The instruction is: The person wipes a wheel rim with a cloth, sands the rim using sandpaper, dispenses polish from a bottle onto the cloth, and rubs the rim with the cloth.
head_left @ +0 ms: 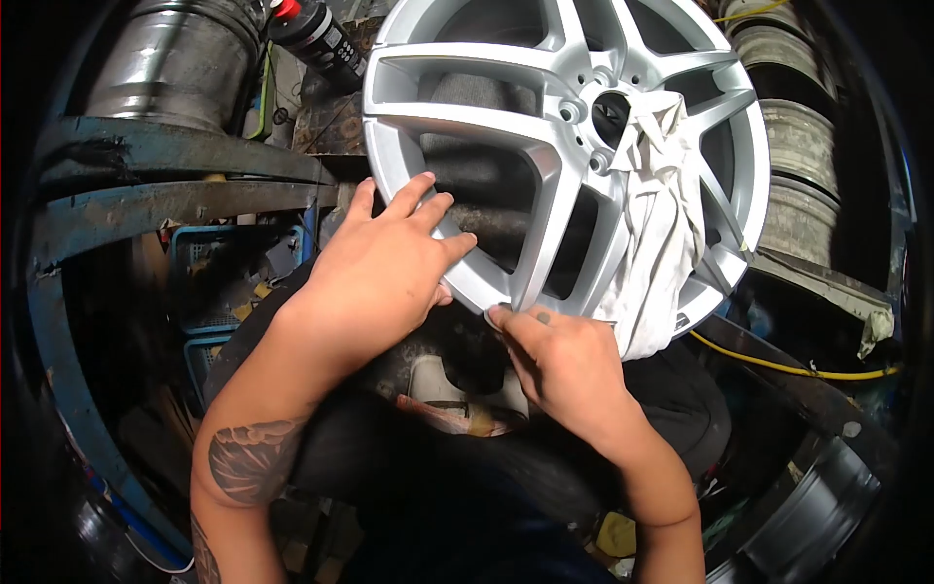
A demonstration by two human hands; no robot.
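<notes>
A silver alloy wheel rim (pixel 545 165) with split spokes lies in front of me. My left hand (pixel 389 243) rests on its lower left edge, fingers spread over the outer lip, the thumb partly under the edge. At the bottom edge of the wheel, my right hand (pixel 569 360) has its fingers bent together, the thumb tip pressed on the lip. Whether something small is between those fingers is hidden. A white cloth (pixel 662 224) drapes over the spokes right of the centre hole and hangs down close to my right hand.
A black bottle with a red cap (pixel 316 39) is at the upper left, near a metal barrel (pixel 180 68). Blue metal bars (pixel 185 209) run along the left above a blue basket (pixel 199 255). More rims (pixel 798 146) stand at right, with a yellow hose (pixel 778 364) below.
</notes>
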